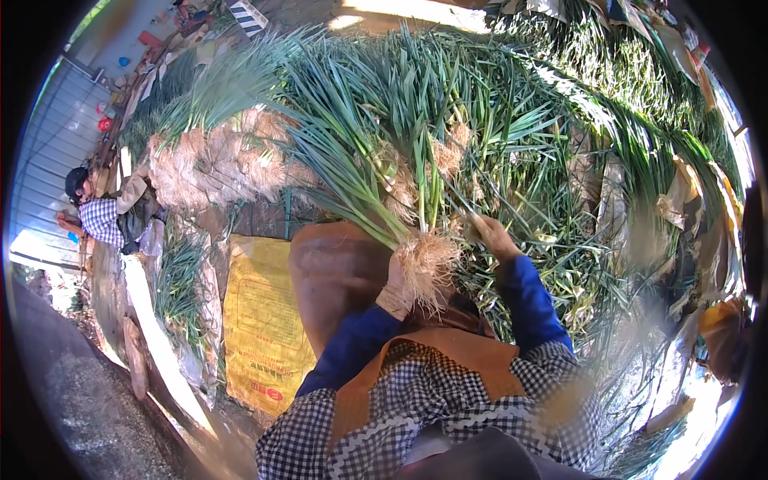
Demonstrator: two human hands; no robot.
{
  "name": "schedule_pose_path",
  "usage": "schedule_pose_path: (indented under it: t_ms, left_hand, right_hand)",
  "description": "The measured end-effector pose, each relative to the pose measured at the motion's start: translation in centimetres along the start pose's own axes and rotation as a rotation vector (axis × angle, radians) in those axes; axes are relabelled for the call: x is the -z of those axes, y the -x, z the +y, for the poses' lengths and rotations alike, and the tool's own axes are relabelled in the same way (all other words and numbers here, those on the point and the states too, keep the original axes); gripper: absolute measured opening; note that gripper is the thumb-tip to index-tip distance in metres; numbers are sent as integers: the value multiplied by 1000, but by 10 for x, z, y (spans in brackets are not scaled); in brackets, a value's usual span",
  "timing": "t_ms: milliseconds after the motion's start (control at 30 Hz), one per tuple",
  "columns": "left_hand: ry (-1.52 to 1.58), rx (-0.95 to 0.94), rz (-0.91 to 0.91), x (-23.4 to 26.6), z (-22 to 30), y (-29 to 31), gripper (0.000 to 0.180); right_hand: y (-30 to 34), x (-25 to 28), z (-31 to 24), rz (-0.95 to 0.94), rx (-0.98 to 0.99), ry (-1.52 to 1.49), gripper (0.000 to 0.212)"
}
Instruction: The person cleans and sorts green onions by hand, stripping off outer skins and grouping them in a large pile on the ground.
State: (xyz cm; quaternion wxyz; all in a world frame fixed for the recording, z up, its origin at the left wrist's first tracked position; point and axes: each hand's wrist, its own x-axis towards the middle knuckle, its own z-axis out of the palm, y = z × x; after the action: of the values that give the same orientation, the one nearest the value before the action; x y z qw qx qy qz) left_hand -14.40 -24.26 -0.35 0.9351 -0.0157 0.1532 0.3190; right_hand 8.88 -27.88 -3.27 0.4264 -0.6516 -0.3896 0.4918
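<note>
A bunch of green garlic [370, 198], or a very similar long-leaved plant, slants up and away in front of me. Its tangle of pale roots [428, 268] is toward my body. My left hand [395, 290] is closed round the root end of the bunch, partly covered by the roots. Just to the right of the roots, my right hand [491, 238] has its fingers curled. A thin dark strip runs up-left from them, and I cannot make out whether it is a tool or a leaf. More plants with roots [452, 148] lie just beyond the held bunch.
Rows of plants with pale roots [216, 168] lie at the left, and loose leaves [552, 280] cover the right. A yellow printed sack [264, 320] lies left of my brown-covered knee [328, 264]. Another person [104, 212] in a checked top works at the far left.
</note>
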Motion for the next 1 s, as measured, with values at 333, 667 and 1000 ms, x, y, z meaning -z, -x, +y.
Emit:
schedule_pose_path:
  t_ms: [333,667,1000]
  left_hand:
    - [96,74,128,-1,16,41,40]
    - [7,-10,-44,4,-1,11,37]
    - [-379,-64,39,-9,-12,0,36]
  right_hand:
    - [-9,-106,-65,-311,-261,-1256,24]
    - [78,-47,-44,-183,-63,-739,25]
    - [71,3,23,-39,118,-115,50]
